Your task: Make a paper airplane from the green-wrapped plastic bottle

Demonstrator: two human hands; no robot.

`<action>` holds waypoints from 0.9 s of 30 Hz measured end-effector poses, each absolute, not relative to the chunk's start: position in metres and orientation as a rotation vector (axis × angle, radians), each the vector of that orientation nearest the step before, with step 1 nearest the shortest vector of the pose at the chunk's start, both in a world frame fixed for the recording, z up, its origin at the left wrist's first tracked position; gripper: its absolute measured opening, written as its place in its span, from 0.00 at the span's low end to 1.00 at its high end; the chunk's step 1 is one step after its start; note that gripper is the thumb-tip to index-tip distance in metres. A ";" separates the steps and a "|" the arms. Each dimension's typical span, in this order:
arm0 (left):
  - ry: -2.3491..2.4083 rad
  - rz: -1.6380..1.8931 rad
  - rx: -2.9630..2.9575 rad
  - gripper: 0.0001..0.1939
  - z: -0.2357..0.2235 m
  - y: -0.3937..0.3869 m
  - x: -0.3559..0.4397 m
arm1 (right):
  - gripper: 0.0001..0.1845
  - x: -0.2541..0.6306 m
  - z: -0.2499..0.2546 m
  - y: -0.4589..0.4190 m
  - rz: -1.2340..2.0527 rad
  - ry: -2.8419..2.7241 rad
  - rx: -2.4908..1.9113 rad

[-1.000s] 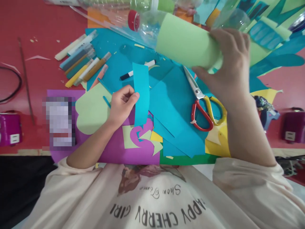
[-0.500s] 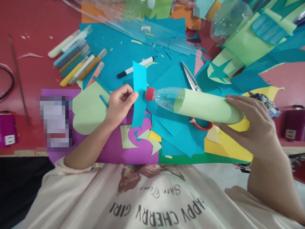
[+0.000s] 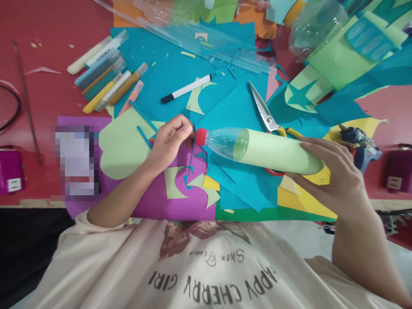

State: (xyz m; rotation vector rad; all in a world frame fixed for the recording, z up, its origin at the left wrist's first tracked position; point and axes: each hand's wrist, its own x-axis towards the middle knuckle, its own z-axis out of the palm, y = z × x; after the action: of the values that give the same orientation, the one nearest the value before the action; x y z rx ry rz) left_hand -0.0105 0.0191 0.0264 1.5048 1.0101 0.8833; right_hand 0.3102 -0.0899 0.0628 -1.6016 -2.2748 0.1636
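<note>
My right hand grips the base of a plastic bottle, which lies sideways in the air with its red cap toward the left. Light green paper wraps the bottle's lower part; its neck and shoulder are clear. My left hand is closed, pinching a strip of blue paper that shows nearly edge-on as a thin line just left of the cap. Below the bottle lie scissors with their blades spread a little, the handles partly hidden by it.
Several markers lie at the upper left, and a black-and-white marker lies on blue sheets. A blurred phone rests on purple paper. Green-paper craft and another clear bottle are upper right; a glue gun is at right.
The blue strip has turned from facing me broadly to nearly edge-on. The bottle has tilted slightly and its cap has come a little lower and closer to my left hand.
</note>
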 end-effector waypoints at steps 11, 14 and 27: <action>0.966 0.727 1.643 0.23 0.020 0.012 -0.031 | 0.42 0.310 0.060 -0.089 0.199 -2.242 -1.577; 0.907 0.817 1.771 0.22 0.017 0.014 -0.032 | 0.44 0.310 0.057 -0.087 0.205 -2.255 -1.544; 0.826 0.792 1.880 0.25 0.014 0.011 -0.033 | 0.42 0.312 0.055 -0.081 0.256 -2.260 -1.413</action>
State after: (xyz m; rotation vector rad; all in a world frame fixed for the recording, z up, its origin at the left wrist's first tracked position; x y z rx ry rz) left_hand -0.0331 0.0108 0.0138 1.8796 0.8262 0.7921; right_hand 0.3120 -0.0810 0.0551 -1.4130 -2.2599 0.2557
